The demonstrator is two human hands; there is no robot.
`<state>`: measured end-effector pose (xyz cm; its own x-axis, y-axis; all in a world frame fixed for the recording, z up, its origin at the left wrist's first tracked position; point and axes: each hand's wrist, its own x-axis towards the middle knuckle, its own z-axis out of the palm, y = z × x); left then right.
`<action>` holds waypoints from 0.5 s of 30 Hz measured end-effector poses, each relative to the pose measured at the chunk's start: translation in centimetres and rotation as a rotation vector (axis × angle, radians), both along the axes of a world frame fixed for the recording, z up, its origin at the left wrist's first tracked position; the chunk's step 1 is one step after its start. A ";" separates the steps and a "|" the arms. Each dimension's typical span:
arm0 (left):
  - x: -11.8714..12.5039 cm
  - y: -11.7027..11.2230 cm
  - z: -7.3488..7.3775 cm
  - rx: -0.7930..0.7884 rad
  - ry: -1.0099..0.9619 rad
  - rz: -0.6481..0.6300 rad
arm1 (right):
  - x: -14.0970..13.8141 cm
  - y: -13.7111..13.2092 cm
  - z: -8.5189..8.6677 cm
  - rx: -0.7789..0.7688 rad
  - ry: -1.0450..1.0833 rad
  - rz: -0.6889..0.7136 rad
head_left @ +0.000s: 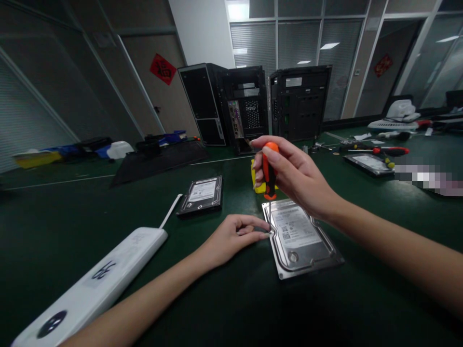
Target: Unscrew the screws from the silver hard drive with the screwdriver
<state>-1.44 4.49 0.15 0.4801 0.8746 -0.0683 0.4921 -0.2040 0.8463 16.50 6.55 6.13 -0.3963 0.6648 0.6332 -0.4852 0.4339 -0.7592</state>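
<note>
Head view, right hand (pixel 294 171): its fingers were clamped around the orange-and-black handle of a screwdriver (pixel 269 185), which stood nearly upright, shaft down.
Left hand (pixel 233 238): thumb and forefinger were close together at the shaft's lower end; whether they pinched it, I could not tell.
Hard drive (pixel 300 241): it lay flat, label up, on the dark green table (pixel 231 308), with the shaft's lower end at its left edge.
Second drive (pixel 202 192): it lay farther left, apart from both hands.
Long white device (pixel 119 260): it lay left of the left forearm.
Computer cases (pixel 249 103): three stood at the back.
</note>
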 end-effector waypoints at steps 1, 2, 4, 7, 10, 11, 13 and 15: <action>0.0 0.0 0.0 -0.004 -0.002 -0.003 | 0.0 -0.1 0.0 0.004 -0.001 0.005; 0.0 0.0 0.0 -0.008 -0.003 -0.009 | 0.0 -0.1 0.1 0.009 0.001 0.011; 0.1 0.0 -0.1 -0.019 -0.004 -0.023 | 0.1 -0.2 0.2 0.019 0.013 0.022; 0.1 0.1 -0.2 -0.036 -0.005 -0.033 | 0.1 -0.2 0.2 0.031 0.027 0.042; 0.1 0.1 -0.2 -0.034 -0.001 -0.028 | 0.1 -0.2 0.1 0.035 0.008 0.047; 0.1 0.1 -0.1 -0.030 0.001 -0.027 | 0.1 -0.2 0.1 0.034 -0.002 0.043; 0.1 0.1 0.0 -0.021 0.005 -0.029 | 0.1 -0.3 0.0 0.034 -0.020 0.034; 0.1 0.1 0.2 -0.001 0.007 -0.029 | 0.0 -0.3 0.0 0.037 -0.025 0.030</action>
<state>-1.37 4.61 0.31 0.5045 0.8603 -0.0729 0.4920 -0.2170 0.8431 16.53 6.25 6.15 -0.4321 0.6288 0.6464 -0.4793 0.4471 -0.7552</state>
